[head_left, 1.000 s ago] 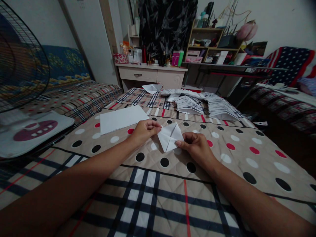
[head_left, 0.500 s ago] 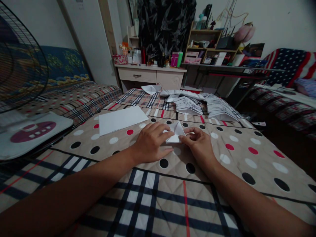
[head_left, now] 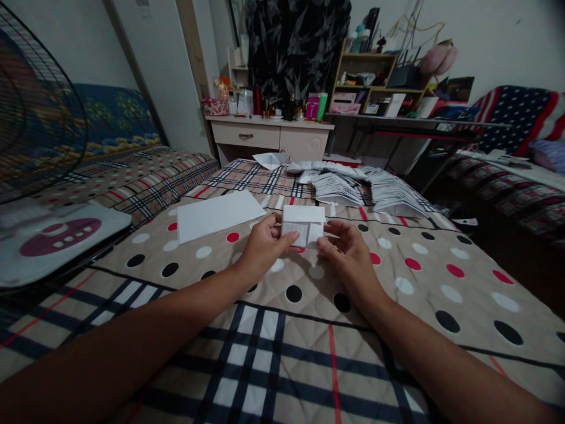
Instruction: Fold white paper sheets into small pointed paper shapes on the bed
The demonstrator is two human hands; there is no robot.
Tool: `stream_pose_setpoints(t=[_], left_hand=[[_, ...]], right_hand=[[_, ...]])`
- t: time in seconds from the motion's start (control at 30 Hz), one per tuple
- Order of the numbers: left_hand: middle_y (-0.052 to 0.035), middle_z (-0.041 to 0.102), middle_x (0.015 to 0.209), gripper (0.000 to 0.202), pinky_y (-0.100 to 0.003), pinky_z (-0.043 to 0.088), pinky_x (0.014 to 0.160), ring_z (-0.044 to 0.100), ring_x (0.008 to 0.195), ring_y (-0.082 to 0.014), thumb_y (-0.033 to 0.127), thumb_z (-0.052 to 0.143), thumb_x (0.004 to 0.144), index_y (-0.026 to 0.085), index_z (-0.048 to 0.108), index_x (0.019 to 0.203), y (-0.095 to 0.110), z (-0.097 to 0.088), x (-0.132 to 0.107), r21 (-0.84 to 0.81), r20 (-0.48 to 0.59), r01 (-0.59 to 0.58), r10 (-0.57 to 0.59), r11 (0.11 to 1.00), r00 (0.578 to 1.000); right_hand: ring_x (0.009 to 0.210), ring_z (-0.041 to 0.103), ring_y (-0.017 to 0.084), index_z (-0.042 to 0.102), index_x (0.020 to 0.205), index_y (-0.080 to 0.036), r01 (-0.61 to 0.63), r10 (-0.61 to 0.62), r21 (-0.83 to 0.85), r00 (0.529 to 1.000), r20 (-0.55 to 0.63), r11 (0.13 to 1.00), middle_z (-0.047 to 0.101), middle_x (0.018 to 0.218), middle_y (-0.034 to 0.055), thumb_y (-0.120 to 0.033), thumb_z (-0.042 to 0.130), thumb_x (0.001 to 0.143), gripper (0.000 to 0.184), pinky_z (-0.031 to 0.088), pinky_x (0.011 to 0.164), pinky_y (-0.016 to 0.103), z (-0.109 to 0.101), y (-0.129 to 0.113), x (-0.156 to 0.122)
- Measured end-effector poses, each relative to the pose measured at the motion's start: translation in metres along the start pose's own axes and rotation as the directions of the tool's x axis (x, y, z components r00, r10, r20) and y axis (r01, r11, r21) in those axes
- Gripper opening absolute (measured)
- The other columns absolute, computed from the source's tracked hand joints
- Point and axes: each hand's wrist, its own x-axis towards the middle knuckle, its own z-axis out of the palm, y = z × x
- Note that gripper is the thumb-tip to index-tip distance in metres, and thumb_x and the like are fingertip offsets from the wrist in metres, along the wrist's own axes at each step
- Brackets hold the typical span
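Note:
A small folded white paper (head_left: 303, 225) is held up just above the quilt, between both my hands. My left hand (head_left: 262, 247) pinches its left edge with thumb and fingers. My right hand (head_left: 348, 250) grips its right edge the same way. The paper now looks like a small rectangle with a flap hanging at its lower middle. A stack of flat white sheets (head_left: 217, 214) lies on the quilt to the left of my left hand.
Piles of folded white papers (head_left: 362, 187) lie further back on the dotted, plaid quilt (head_left: 309, 330). A standing fan (head_left: 37, 147) is at the left. A dresser (head_left: 269, 134) and cluttered shelves (head_left: 379, 82) stand behind.
One second ago the paper was a diamond held up; half a second ago both hands pressed it on the quilt. Now it is lifted again in a rectangular shape.

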Motion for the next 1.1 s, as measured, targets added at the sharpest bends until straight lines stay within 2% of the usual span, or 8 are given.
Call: stream_pose_setpoints(t=[0.1, 0.17, 0.27, 0.37, 0.5, 0.77, 0.93, 1.1], left_hand=[[-0.0098, 0.072, 0.101, 0.053, -0.03, 0.06, 0.072, 0.071, 0.081, -0.018, 0.026, 0.079, 0.069, 0.013, 0.053, 0.114, 0.0, 0.004, -0.003, -0.128, 0.012, 0.14, -0.139, 0.982, 0.99], [-0.0099, 0.072, 0.101, 0.054, -0.029, 0.059, 0.071, 0.07, 0.081, -0.0171, 0.026, 0.08, 0.068, 0.013, 0.055, 0.113, 0.0, 0.004, -0.004, -0.103, 0.054, 0.201, -0.196, 0.974, 0.979], [-0.0093, 0.072, 0.098, 0.044, -0.024, 0.055, 0.061, 0.068, 0.076, -0.0159, 0.032, 0.079, 0.07, 0.012, 0.062, 0.105, 0.0, 0.0, -0.002, -0.01, 0.081, 0.223, -0.222, 0.975, 0.972], [-0.0054, 0.071, 0.082, 0.033, -0.021, 0.049, 0.055, 0.064, 0.065, -0.0122, 0.031, 0.078, 0.071, 0.012, 0.064, 0.093, 0.0, -0.01, 0.004, 0.116, 0.059, 0.202, -0.21, 0.972, 0.976], [0.0016, 0.064, 0.067, 0.029, -0.019, 0.045, 0.056, 0.058, 0.059, -0.0078, 0.015, 0.08, 0.061, 0.011, 0.066, 0.087, -0.003, -0.022, 0.013, 0.342, 0.168, 0.167, -0.235, 0.925, 0.957], [0.0022, 0.06, 0.071, 0.047, -0.02, 0.042, 0.054, 0.05, 0.059, -0.0076, 0.02, 0.084, 0.054, 0.01, 0.066, 0.097, -0.006, -0.022, 0.012, 0.55, 0.335, -0.015, -0.204, 0.835, 0.92], [0.0021, 0.06, 0.071, 0.047, -0.022, 0.041, 0.054, 0.05, 0.061, -0.0099, 0.033, 0.084, 0.057, 0.014, 0.067, 0.096, -0.005, -0.024, 0.009, 0.624, 0.408, -0.136, -0.173, 0.769, 0.897], [0.0021, 0.061, 0.07, 0.032, -0.021, 0.04, 0.054, 0.05, 0.059, -0.0085, 0.022, 0.079, 0.061, 0.013, 0.069, 0.091, -0.004, -0.024, 0.013, 0.601, 0.389, -0.143, -0.132, 0.787, 0.912]], right_hand=[[0.069, 0.064, 0.017, 0.051, 0.107, -0.021, -0.115, 0.103, 0.127, 0.99, 0.096, 0.985, 0.068, 0.089, 0.0034, -0.041, 0.082, 0.062, 0.058, 0.052, 0.057, 0.028, 0.002, 0.0, -0.001], [0.057, 0.061, 0.013, 0.053, 0.104, -0.02, -0.143, 0.127, 0.147, 0.985, 0.119, 0.979, 0.067, 0.073, -0.0015, -0.036, 0.083, 0.062, 0.054, 0.05, 0.055, 0.025, 0.002, -0.002, -0.001], [0.05, 0.055, 0.01, 0.058, 0.099, -0.019, -0.171, 0.155, 0.107, 0.978, 0.141, 0.979, 0.066, 0.068, -0.0025, -0.035, 0.082, 0.062, 0.047, 0.044, 0.05, 0.022, -0.002, -0.005, 0.0], [0.053, 0.056, 0.012, 0.065, 0.092, -0.017, -0.207, 0.2, 0.005, 0.95, 0.24, 0.978, 0.068, 0.072, 0.0016, -0.038, 0.078, 0.065, 0.037, 0.041, 0.047, 0.022, -0.008, -0.003, 0.005], [0.068, 0.064, 0.017, 0.068, 0.086, -0.017, -0.115, 0.162, -0.169, 0.94, 0.3, 0.979, 0.072, 0.081, 0.0048, -0.036, 0.073, 0.069, 0.026, 0.048, 0.058, 0.026, -0.015, 0.004, 0.012], [0.064, 0.061, 0.017, 0.071, 0.082, -0.021, 0.152, 0.08, -0.487, 0.903, 0.423, 0.86, 0.069, 0.073, 0.0009, -0.03, 0.074, 0.07, 0.015, 0.045, 0.059, 0.027, -0.026, 0.013, 0.015], [0.056, 0.053, 0.013, 0.066, 0.072, -0.019, 0.159, 0.037, -0.487, 0.929, 0.368, 0.859, 0.064, 0.063, -0.0008, -0.029, 0.073, 0.071, 0.012, 0.038, 0.052, 0.024, -0.022, 0.008, 0.011], [0.055, 0.048, 0.011, 0.061, 0.069, -0.018, 0.077, 0.026, -0.412, 0.971, 0.237, 0.908, 0.06, 0.062, -0.001, -0.032, 0.072, 0.07, 0.018, 0.036, 0.05, 0.023, -0.016, 0.007, 0.007]])
